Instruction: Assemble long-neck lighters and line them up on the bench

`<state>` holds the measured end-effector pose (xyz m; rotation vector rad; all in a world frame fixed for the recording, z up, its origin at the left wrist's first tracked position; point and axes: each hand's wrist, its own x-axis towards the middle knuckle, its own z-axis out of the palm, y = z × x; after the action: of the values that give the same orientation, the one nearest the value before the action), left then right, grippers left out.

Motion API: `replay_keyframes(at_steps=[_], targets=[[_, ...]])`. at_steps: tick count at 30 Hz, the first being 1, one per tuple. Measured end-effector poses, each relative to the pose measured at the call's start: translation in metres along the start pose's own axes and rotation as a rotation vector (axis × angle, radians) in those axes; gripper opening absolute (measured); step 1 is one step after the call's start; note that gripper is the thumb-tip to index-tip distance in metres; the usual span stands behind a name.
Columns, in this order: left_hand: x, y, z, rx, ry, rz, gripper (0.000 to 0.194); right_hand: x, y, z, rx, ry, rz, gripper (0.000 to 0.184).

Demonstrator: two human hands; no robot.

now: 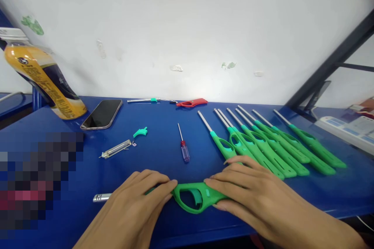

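A green long-nose lighter (194,198) lies sideways near the table's front edge, its metal tip (101,197) sticking out to the left. My left hand (140,198) is closed over its front part, next to the trigger loop. My right hand (248,192) grips its rear handle, fingers pressed together over it. Behind my right hand lies a row of several finished green lighters (271,146), side by side, tips pointing away.
On the blue table (163,151): a small red-handled screwdriver (184,148), a clear inner tube (116,149), a loose green trigger piece (140,132), a phone (102,114), a red lighter shell (191,103), a metal rod (144,100), a yellow bottle (43,81). A power strip (347,130) sits right.
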<state>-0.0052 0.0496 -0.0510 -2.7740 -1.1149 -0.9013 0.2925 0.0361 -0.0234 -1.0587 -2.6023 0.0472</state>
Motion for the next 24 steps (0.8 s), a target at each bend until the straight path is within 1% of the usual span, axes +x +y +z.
replay_keyframes(at_steps=[5, 11, 15, 20, 24], targets=[[-0.003, -0.003, 0.001, 0.014, 0.002, 0.011, 0.045, -0.002, -0.001, 0.004, -0.016, -0.001, 0.007, 0.034], [-0.009, -0.003, 0.003, 0.033, -0.037, 0.009, 0.047, -0.001, -0.003, 0.003, 0.006, -0.002, 0.002, 0.032], [-0.010, -0.003, 0.005, 0.033, -0.043, 0.008, 0.048, 0.000, -0.003, 0.003, 0.025, -0.008, 0.002, 0.032], [-0.012, -0.005, 0.006, 0.035, -0.033, 0.017, 0.047, -0.001, -0.004, 0.005, 0.060, -0.027, 0.019, 0.032], [-0.008, -0.003, 0.007, 0.054, 0.012, 0.043, 0.050, -0.002, -0.006, 0.008, 0.076, -0.035, 0.044, 0.032]])
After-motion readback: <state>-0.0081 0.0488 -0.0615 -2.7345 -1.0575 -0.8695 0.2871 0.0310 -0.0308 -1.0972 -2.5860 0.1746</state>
